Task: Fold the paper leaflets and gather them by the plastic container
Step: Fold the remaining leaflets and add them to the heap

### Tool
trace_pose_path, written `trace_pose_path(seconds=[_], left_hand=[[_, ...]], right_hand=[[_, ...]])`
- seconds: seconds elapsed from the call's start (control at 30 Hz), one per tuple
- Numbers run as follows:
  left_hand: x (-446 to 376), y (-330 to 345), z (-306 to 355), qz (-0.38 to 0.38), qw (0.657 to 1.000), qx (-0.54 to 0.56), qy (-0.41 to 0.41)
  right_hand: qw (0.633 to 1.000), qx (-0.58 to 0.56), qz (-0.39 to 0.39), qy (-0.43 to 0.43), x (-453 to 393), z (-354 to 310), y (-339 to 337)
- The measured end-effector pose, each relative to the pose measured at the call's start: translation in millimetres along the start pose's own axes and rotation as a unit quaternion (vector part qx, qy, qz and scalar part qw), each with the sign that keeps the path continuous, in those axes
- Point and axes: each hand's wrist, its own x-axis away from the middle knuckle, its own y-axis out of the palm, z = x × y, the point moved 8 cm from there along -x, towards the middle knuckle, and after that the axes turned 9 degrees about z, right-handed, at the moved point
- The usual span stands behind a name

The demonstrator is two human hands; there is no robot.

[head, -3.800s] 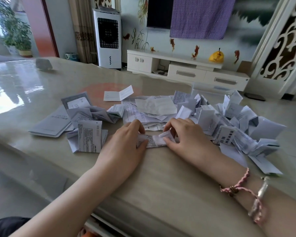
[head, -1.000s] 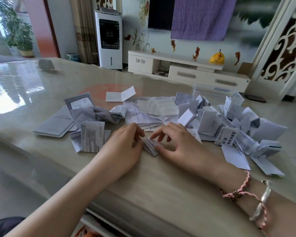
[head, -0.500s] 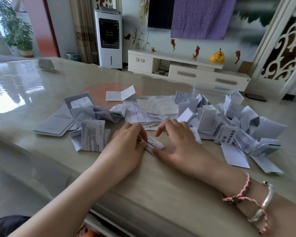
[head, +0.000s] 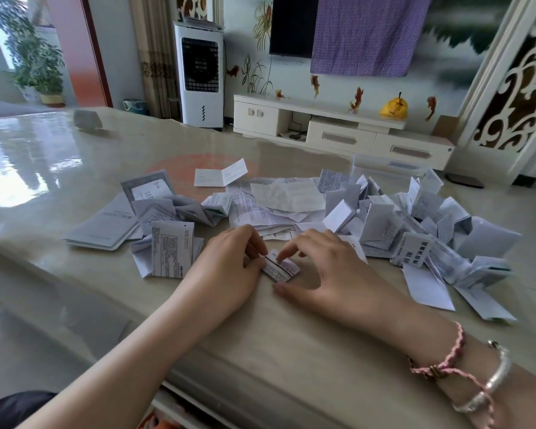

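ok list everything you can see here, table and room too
small folded leaflet: one, white with print, table between the hands
folded pile: many, white, right, by the container
unfolded leaflets: several, white, centre
left pile: several, grey-white, left
plastic container: one, clear, behind the folded pile
table: one, glossy beige
air cooler: one, white, far wall
TV cabinet: one, white
TV: one, black, part under purple cloth
yellow bag: one, on the cabinet
plant: one, green, far left
bracelets: pink cord and silver, right wrist
left hand: fingers pinch the leaflet
right hand: fingers press the leaflet
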Motion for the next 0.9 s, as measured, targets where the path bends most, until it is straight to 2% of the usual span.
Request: trace_pose_path(seconds=[0.27, 0.4, 0.5, 0.57, 0.63, 0.9], left_hand=[[-9.2, 5.0, 5.7, 0.012, 0.999, 0.032, 0.000], [-16.1, 4.2, 9.8, 0.035, 0.999, 0.029, 0.014], [-22.2, 5.0, 14.4, 0.048, 0.998, 0.026, 0.024], [-26.5, 6.6, 14.2, 0.050, 0.998, 0.018, 0.017], [-30.0, 10.7, 13.9, 0.040, 0.999, 0.000, 0.010], [-44.0, 32.2, 15.8, -0.017, 0.998, -0.066, 0.007]], right_hand=[[0.992, 0.115, 0.024, -0.047, 0.9, -0.5, -5.7], [0.970, 0.222, 0.033, -0.092, -0.7, -2.1, -4.6], [0.950, 0.270, 0.126, -0.095, -5.6, -5.9, -26.1], [0.936, 0.282, 0.202, -0.062, -7.5, -3.9, -53.3], [0.922, 0.301, 0.242, -0.028, -6.6, 2.6, -72.9], [0.915, 0.384, 0.125, 0.028, -10.6, 36.8, -40.3]])
